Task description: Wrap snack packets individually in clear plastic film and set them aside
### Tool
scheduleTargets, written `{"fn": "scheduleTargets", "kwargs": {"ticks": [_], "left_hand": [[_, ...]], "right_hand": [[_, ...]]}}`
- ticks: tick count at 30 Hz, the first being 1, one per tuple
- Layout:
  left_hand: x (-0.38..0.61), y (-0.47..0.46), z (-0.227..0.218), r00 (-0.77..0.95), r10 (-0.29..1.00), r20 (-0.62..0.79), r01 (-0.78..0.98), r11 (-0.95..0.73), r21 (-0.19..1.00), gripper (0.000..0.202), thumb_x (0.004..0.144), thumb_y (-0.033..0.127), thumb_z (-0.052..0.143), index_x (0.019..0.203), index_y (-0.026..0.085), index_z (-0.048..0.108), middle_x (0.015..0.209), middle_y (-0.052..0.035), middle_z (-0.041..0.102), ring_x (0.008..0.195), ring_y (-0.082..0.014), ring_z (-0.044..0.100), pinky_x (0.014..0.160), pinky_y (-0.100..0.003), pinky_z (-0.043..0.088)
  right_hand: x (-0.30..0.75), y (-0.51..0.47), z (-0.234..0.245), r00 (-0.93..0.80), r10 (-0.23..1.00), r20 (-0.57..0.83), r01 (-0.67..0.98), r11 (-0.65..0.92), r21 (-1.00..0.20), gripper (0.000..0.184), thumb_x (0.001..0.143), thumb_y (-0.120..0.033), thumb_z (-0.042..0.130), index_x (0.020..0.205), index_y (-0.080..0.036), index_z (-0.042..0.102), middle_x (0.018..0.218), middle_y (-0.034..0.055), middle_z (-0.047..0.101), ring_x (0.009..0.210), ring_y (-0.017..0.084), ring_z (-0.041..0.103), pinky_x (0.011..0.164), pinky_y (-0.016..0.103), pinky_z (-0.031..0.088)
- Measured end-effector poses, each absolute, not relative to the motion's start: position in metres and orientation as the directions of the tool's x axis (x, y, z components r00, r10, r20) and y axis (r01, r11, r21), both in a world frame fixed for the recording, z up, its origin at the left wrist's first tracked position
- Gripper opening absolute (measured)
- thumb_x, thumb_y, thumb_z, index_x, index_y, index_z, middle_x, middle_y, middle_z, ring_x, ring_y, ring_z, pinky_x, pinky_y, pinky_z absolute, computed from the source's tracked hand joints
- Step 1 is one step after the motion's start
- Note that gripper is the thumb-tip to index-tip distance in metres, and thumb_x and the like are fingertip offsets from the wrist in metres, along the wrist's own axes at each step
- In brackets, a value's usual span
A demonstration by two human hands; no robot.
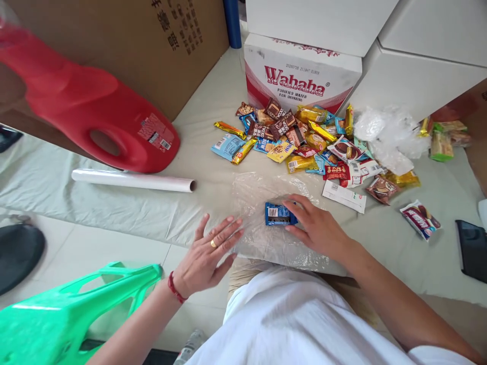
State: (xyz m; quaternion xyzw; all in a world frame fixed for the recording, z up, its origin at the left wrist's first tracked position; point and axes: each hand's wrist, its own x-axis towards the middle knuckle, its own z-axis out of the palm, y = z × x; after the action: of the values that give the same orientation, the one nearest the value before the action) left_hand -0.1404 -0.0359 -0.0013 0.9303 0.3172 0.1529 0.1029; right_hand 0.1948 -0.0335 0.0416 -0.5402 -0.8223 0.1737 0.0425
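A small blue snack packet lies on a thin sheet of clear plastic film at the table's front edge. My right hand has its thumb and fingers curved round the packet's right end, gripping it by the long sides. To the left, my left hand is open, palm down with fingers spread, at the film's left edge; it holds nothing. Behind the film lies a heap of wrapped snacks in yellow, brown, blue and red wrappers.
A white cardboard roll and a large red jug lie on the left. The Wahaha carton stands behind the snacks. Crumpled clear plastic bags and a dark phone are on the right. A green stool stands below, left.
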Motion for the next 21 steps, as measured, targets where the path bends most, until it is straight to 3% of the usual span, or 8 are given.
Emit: {"fn": "scheduleTargets", "kwargs": {"ticks": [2,4,7,11,15,19,21], "left_hand": [[-0.147,-0.045,-0.008,0.812,0.547,0.202,0.473,-0.82,0.322,0.077,0.097,0.031,0.055,0.164,0.022,0.019,0.157,-0.0161,0.049,0.15,-0.0293,0.042,0.129,-0.059,0.005],[-0.152,-0.053,-0.021,0.84,0.507,0.194,0.438,-0.844,0.31,0.075,0.097,0.038,0.059,0.162,0.021,0.026,0.16,-0.0187,0.045,0.15,-0.0303,0.042,0.129,-0.059,0.005],[-0.153,-0.061,-0.041,0.814,0.534,0.229,0.479,-0.84,0.256,0.052,0.098,0.024,0.061,0.148,0.026,0.047,0.156,-0.015,0.051,0.148,-0.0269,0.045,0.13,-0.056,0.007],[-0.145,-0.061,-0.045,0.729,0.626,0.277,0.526,-0.771,0.359,0.027,0.097,0.009,0.054,0.119,0.023,0.063,0.142,-0.0109,0.066,0.139,-0.021,0.056,0.131,-0.048,0.015],[-0.141,-0.052,-0.034,0.661,0.699,0.273,0.512,-0.686,0.517,0.021,0.098,0.01,0.052,0.112,0.022,0.062,0.135,-0.0092,0.07,0.128,-0.0176,0.064,0.126,-0.042,0.029],[-0.143,-0.036,-0.021,0.587,0.789,0.18,0.51,-0.534,0.674,0.018,0.1,0.02,0.051,0.109,0.024,0.066,0.123,-0.0052,0.076,0.117,-0.0186,0.071,0.119,-0.04,0.041],[-0.141,-0.025,-0.013,0.515,0.852,0.098,0.551,-0.416,0.723,0.021,0.101,0.03,0.052,0.109,0.024,0.07,0.114,-0.0043,0.079,0.115,-0.0211,0.071,0.109,-0.036,0.05]], "right_hand": [[0.219,-0.062,0.036,-0.485,0.875,-0.001,0.803,0.444,-0.398,0.046,0.103,-0.034,0.052,0.147,-0.022,0.05,0.144,0.0152,0.057,0.119,0.027,0.063,0.095,0.043,0.057],[0.241,-0.093,0.024,-0.593,0.805,-0.002,0.732,0.538,-0.419,0.051,0.098,-0.038,0.062,0.146,-0.022,0.053,0.139,0.0142,0.062,0.119,0.028,0.061,0.099,0.046,0.056],[0.26,-0.129,-0.001,-0.65,0.759,-0.025,0.708,0.593,-0.383,0.056,0.095,-0.031,0.067,0.149,-0.023,0.052,0.145,0.0119,0.06,0.129,0.029,0.055,0.105,0.049,0.053],[0.261,-0.141,-0.028,-0.561,0.822,0.1,0.716,0.542,-0.44,0.042,0.099,-0.025,0.062,0.14,-0.02,0.059,0.138,0.0127,0.065,0.129,0.028,0.056,0.105,0.048,0.054],[0.256,-0.125,-0.022,-0.511,0.84,0.184,0.63,0.512,-0.584,0.028,0.103,-0.018,0.05,0.125,-0.023,0.067,0.122,0.0099,0.073,0.113,0.024,0.064,0.095,0.042,0.057],[0.262,-0.098,0.009,-0.476,0.875,0.09,0.575,0.387,-0.721,0.025,0.106,-0.024,0.046,0.115,-0.02,0.069,0.1,0.0082,0.075,0.092,0.02,0.067,0.082,0.033,0.056],[0.266,-0.081,0.025,-0.431,0.902,0.015,0.576,0.288,-0.765,0.027,0.106,-0.028,0.046,0.112,-0.019,0.071,0.096,0.0069,0.074,0.087,0.018,0.068,0.078,0.029,0.053]]}}
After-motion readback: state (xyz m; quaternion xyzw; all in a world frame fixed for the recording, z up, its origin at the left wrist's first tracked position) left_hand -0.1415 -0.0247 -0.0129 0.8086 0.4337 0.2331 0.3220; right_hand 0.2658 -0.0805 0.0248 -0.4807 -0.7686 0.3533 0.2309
